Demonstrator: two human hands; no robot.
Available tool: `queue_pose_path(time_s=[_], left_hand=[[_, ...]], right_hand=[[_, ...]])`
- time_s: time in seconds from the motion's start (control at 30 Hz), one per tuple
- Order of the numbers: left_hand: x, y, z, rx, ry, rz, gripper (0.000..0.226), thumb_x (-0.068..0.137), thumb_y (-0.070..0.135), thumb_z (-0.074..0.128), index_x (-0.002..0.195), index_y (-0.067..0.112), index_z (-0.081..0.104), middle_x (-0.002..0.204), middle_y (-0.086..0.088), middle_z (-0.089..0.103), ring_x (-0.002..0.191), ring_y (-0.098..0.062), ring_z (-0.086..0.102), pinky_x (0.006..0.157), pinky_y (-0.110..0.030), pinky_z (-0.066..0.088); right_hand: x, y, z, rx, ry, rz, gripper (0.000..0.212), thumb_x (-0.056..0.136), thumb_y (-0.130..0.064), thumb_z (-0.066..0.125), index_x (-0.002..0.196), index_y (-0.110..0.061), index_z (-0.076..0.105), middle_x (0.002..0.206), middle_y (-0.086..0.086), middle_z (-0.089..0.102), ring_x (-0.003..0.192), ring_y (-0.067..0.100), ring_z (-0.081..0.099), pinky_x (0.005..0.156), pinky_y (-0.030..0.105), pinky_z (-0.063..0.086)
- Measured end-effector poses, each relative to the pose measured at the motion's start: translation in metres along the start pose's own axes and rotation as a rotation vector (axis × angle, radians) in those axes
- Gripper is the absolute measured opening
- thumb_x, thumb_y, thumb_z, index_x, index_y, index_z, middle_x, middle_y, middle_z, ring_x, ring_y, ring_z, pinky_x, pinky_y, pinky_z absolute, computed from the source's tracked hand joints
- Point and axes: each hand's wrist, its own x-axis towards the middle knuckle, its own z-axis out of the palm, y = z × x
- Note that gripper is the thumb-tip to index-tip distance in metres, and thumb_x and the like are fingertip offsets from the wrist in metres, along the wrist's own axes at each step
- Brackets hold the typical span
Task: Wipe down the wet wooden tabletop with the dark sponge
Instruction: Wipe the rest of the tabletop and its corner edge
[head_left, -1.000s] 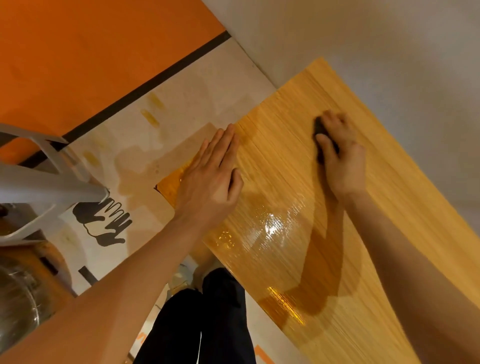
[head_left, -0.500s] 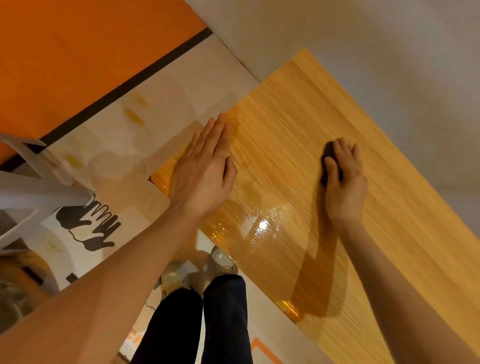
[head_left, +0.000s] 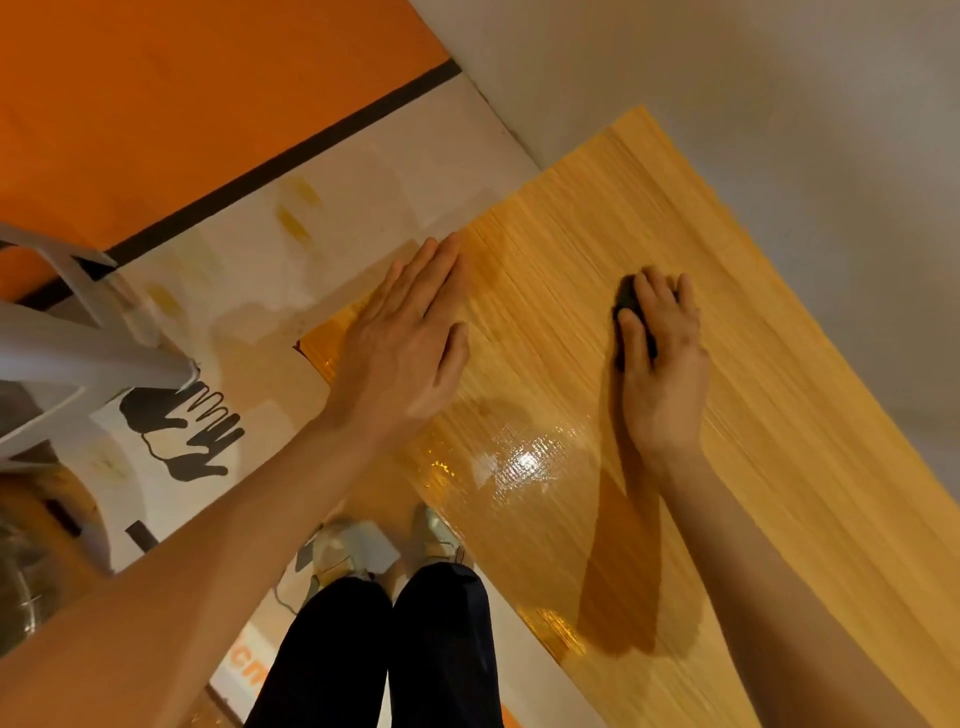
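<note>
Head view is showing the person leaning over the honey-coloured wooden counter (head_left: 753, 405), both bare arms reaching out across it. The right hand (head_left: 662, 353) is pressing down on the small dark sponge (head_left: 631, 317), fingers curling over it so that only its left edge is peeking out; the sponge is sitting on the counter's middle stretch, well apart from the near edge. The left hand (head_left: 405, 343) is lying flat, fingers straight and together, bracing on the counter's left corner and holding nothing.

A glossy wet patch (head_left: 524, 462) is shining between the two forearms, nearer the person than the sponge, and more sheen is showing along the near edge. So the wiping looks to be mid-course: the drier-looking grain is lying farther out, the water closer in. The next move, I'd judge, is calling for dragging the sponge back toward that puddle with steady downward pressure, and watching that the water is not pushed over the edge onto the pale shoes (head_left: 343, 551) below.
</note>
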Motion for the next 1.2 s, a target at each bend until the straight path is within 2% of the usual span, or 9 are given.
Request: queue_pose_path(time_s=[0.1, 0.23, 0.3, 0.37, 0.47, 0.53, 0.73, 0.93, 1.2], left_hand=[[-0.023, 0.002, -0.003, -0.027, 0.069, -0.108, 0.058, 0.104, 0.026, 0.036, 0.156, 0.002, 0.029, 0.166, -0.011, 0.019, 0.155, -0.022, 0.012, 0.128, -0.034, 0.003], [-0.054, 0.003, -0.001, 0.017, 0.142, -0.228, 0.057, 0.104, 0.023, 0.042, 0.155, -0.001, 0.03, 0.165, -0.014, 0.022, 0.155, -0.026, 0.015, 0.128, -0.04, 0.008], [-0.055, 0.005, 0.002, 0.035, 0.152, -0.25, 0.058, 0.104, 0.024, 0.041, 0.156, 0.0, 0.028, 0.166, -0.014, 0.021, 0.155, -0.026, 0.013, 0.128, -0.04, 0.006], [-0.051, 0.006, 0.004, 0.044, 0.14, -0.271, 0.059, 0.105, 0.026, 0.039, 0.157, 0.001, 0.024, 0.167, -0.012, 0.017, 0.156, -0.025, 0.011, 0.128, -0.038, 0.003], [-0.05, 0.004, 0.007, 0.049, 0.13, -0.291, 0.059, 0.105, 0.027, 0.036, 0.158, 0.002, 0.022, 0.167, -0.012, 0.016, 0.156, -0.025, 0.01, 0.128, -0.039, 0.004], [-0.051, 0.002, 0.009, 0.046, 0.133, -0.283, 0.059, 0.106, 0.028, 0.034, 0.158, 0.002, 0.023, 0.167, -0.012, 0.016, 0.156, -0.025, 0.01, 0.128, -0.042, 0.007], [-0.048, 0.002, 0.009, 0.023, 0.131, -0.277, 0.058, 0.105, 0.027, 0.029, 0.157, 0.003, 0.025, 0.167, -0.011, 0.017, 0.156, -0.022, 0.011, 0.128, -0.042, 0.007], [-0.048, 0.002, 0.009, 0.01, 0.139, -0.278, 0.058, 0.105, 0.028, 0.027, 0.157, 0.002, 0.025, 0.167, -0.011, 0.016, 0.156, -0.021, 0.01, 0.128, -0.041, 0.006], [-0.049, 0.004, 0.006, 0.013, 0.153, -0.298, 0.059, 0.105, 0.028, 0.032, 0.158, 0.002, 0.023, 0.168, -0.01, 0.014, 0.157, -0.022, 0.007, 0.128, -0.037, -0.002]], right_hand=[[-0.016, -0.024, 0.025, 0.022, -0.027, -0.029, 0.04, 0.101, -0.02, 0.046, 0.14, -0.01, 0.047, 0.152, 0.001, 0.038, 0.149, 0.018, 0.013, 0.122, 0.044, 0.012], [-0.053, -0.048, 0.044, -0.036, -0.316, -0.571, 0.04, 0.099, -0.02, 0.053, 0.136, -0.008, 0.051, 0.147, 0.006, 0.044, 0.146, 0.023, 0.023, 0.122, 0.042, 0.016], [-0.03, -0.037, 0.034, -0.07, -0.415, -0.686, 0.04, 0.099, -0.021, 0.052, 0.137, -0.008, 0.051, 0.148, 0.006, 0.044, 0.146, 0.023, 0.024, 0.122, 0.043, 0.018], [-0.002, -0.024, 0.022, -0.08, -0.404, -0.57, 0.041, 0.099, -0.022, 0.049, 0.139, -0.01, 0.048, 0.15, 0.003, 0.041, 0.147, 0.02, 0.021, 0.122, 0.045, 0.018], [0.032, -0.018, 0.015, -0.011, -0.208, -0.262, 0.041, 0.101, -0.022, 0.046, 0.14, -0.012, 0.047, 0.151, 0.002, 0.04, 0.148, 0.019, 0.016, 0.12, 0.046, 0.019], [0.028, -0.03, 0.029, 0.006, -0.146, -0.209, 0.039, 0.102, -0.022, 0.045, 0.14, -0.012, 0.047, 0.151, 0.003, 0.039, 0.149, 0.019, 0.015, 0.121, 0.046, 0.017], [-0.004, -0.057, 0.06, -0.043, -0.403, -0.748, 0.037, 0.098, -0.018, 0.053, 0.133, -0.005, 0.055, 0.143, 0.009, 0.05, 0.143, 0.026, 0.03, 0.121, 0.043, 0.019], [0.045, -0.035, 0.036, 0.048, -0.235, -0.323, 0.04, 0.101, -0.022, 0.046, 0.14, -0.011, 0.048, 0.151, 0.002, 0.04, 0.148, 0.018, 0.016, 0.122, 0.046, 0.013], [0.03, -0.079, 0.079, -0.047, -0.461, -0.802, 0.037, 0.099, -0.017, 0.05, 0.134, -0.004, 0.053, 0.145, 0.012, 0.047, 0.144, 0.027, 0.025, 0.122, 0.043, 0.016]])
